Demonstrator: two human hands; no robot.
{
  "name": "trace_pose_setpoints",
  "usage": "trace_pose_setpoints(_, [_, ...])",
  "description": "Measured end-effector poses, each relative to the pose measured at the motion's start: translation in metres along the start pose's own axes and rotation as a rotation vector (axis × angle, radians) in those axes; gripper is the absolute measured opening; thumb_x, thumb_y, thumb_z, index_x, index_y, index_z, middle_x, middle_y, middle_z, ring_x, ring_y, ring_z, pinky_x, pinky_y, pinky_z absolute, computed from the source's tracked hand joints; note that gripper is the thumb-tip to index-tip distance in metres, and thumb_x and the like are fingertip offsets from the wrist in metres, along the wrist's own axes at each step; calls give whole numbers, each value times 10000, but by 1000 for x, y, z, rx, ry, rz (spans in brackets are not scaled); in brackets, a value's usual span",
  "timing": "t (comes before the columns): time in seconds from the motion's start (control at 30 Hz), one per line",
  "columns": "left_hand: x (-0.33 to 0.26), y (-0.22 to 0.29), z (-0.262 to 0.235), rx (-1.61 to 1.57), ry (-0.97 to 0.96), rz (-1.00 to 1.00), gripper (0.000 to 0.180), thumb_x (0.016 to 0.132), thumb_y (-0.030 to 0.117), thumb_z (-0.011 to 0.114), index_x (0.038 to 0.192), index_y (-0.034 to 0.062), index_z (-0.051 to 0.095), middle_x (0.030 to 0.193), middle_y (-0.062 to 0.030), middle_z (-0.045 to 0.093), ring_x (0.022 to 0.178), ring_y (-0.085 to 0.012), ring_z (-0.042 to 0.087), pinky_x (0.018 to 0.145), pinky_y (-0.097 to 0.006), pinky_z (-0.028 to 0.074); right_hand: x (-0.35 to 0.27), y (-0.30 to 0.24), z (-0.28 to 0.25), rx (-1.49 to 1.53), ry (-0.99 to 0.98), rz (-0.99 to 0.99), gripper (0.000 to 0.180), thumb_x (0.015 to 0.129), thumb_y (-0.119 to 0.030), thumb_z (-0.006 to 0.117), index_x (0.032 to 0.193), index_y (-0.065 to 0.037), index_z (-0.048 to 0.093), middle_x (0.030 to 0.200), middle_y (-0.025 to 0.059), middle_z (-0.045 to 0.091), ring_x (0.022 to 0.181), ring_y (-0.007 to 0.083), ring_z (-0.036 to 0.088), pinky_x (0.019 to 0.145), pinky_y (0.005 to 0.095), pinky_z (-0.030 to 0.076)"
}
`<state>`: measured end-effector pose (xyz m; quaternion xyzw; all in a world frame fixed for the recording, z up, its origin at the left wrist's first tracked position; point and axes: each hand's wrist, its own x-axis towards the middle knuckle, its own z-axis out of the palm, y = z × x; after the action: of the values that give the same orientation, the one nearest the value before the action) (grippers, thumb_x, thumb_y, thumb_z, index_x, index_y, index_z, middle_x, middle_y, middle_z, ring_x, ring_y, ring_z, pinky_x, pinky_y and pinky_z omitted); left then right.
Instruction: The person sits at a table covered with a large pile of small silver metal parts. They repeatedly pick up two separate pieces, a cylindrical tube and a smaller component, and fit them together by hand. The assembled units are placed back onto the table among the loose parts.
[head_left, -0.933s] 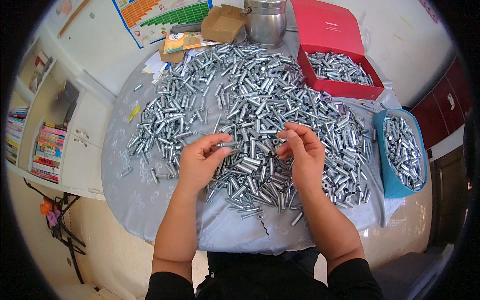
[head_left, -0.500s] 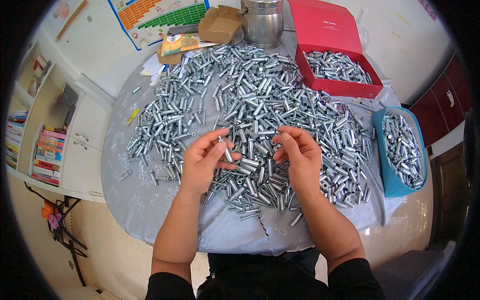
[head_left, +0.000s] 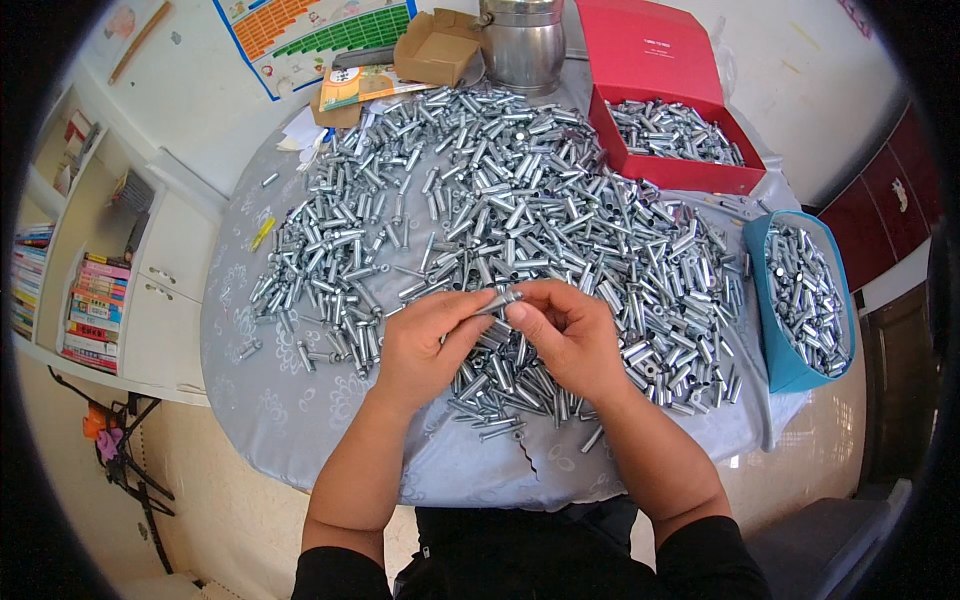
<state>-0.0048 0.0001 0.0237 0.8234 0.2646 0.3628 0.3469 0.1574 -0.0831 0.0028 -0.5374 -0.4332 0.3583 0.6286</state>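
Over the near middle of the heap, my two hands meet at one silvery expansion bolt (head_left: 502, 300). My left hand (head_left: 420, 345) is closed on it, thumb and fingers pinching its left part. My right hand (head_left: 575, 340) has its thumb and curled fingers closed at the bolt's other end; the fingertips partly cover the piece. Below and around both hands spreads a large heap of loose metal bolts and sleeves (head_left: 520, 215), lying in all directions.
At the back right is an open red box (head_left: 690, 178) holding more metal pieces. A blue fabric bin (head_left: 800, 375) of them stands at the right edge. A steel pot (head_left: 522, 50), a cardboard box (head_left: 437, 50) and papers sit at the back; a yellow tool (head_left: 263, 233) lies left.
My hands have come together from apart. The bolt in my left hand has tipped toward the right, and my right fingers have closed on its end.
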Motion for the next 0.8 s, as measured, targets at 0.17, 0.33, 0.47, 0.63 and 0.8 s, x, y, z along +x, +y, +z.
trace_pose_setpoints(0.17, [1,-5,0,31,22,152,267,778,15,709,1044,36,694,886,-101,683,742,-176,653,638,-261,504,1,-6,-4,-13,-85,78,180,917,-176,639,928,3,657,731,-10,619,600,19,482,525,196,400])
trace_pose_setpoints(0.33, [-9,-12,4,-303,48,-131,229,813,-1,692,1041,3,680,874,-81,685,712,-113,642,608,-223,505,2,-12,-6,48,-142,194,204,944,-200,599,906,-6,652,707,-16,606,582,23,485,520,187,402])
trace_pose_setpoints(0.47, [-9,-11,6,-464,3,-225,191,844,9,674,1031,-29,672,832,-79,685,672,-98,640,593,-209,512,3,-15,-10,119,-164,258,181,946,-172,589,938,-1,649,725,-9,609,593,36,521,532,184,422])
trace_pose_setpoints(0.63, [-7,-15,7,-567,-26,-333,170,882,46,644,1029,-37,665,804,-81,684,656,-102,635,591,-215,513,2,-11,-5,139,-106,81,154,929,-115,606,1011,9,647,790,16,615,602,42,528,528,187,420])
trace_pose_setpoints(0.8, [-10,-20,9,-604,-23,-336,169,896,58,631,1038,-30,657,822,-86,683,649,-104,618,592,-223,507,1,-8,-3,111,-36,23,188,907,-96,633,1075,-9,640,859,16,617,613,42,521,537,191,421])
